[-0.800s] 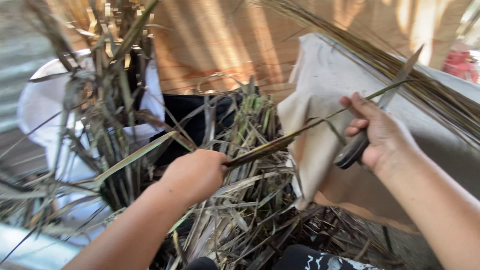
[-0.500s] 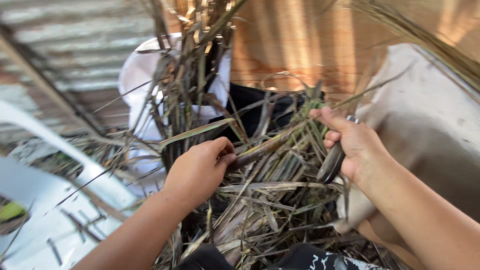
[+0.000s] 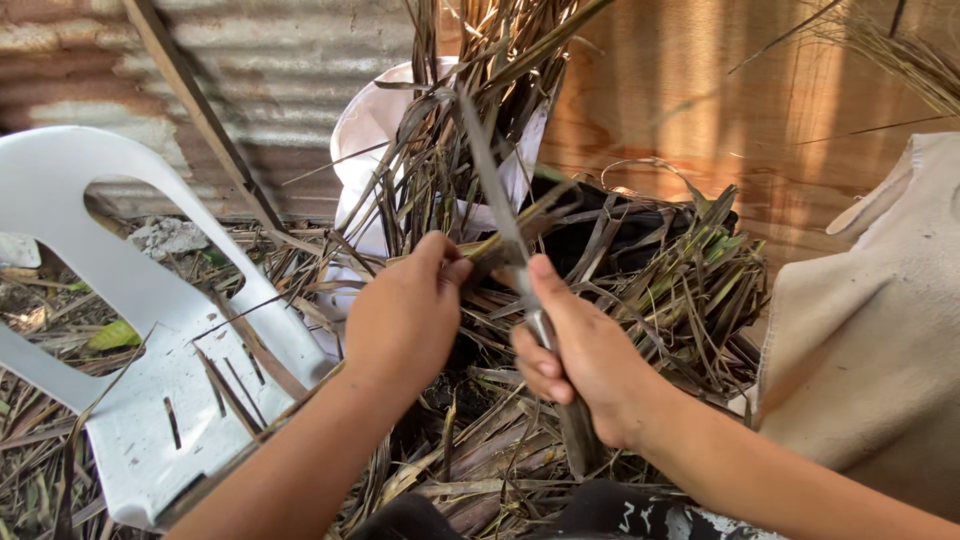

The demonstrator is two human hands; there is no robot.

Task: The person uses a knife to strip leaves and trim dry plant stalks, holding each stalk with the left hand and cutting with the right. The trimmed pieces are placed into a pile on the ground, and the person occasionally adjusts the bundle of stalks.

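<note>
Two hands work one dry leaf strip (image 3: 478, 255) above the heaped cuttings (image 3: 640, 290): the left hand (image 3: 405, 310) pinches its end, the right hand (image 3: 585, 355) closes around a knife (image 3: 500, 200), blade laid against it; stripping appears underway, calling next for a steady draw.

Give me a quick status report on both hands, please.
Left hand pinching thin dry leaf strip. Right hand gripping long grey knife, blade on strip. Dry leaf pile crowding behind.

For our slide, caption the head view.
Left hand grips a dry leaf stalk while right hand holds a knife against it.
</note>
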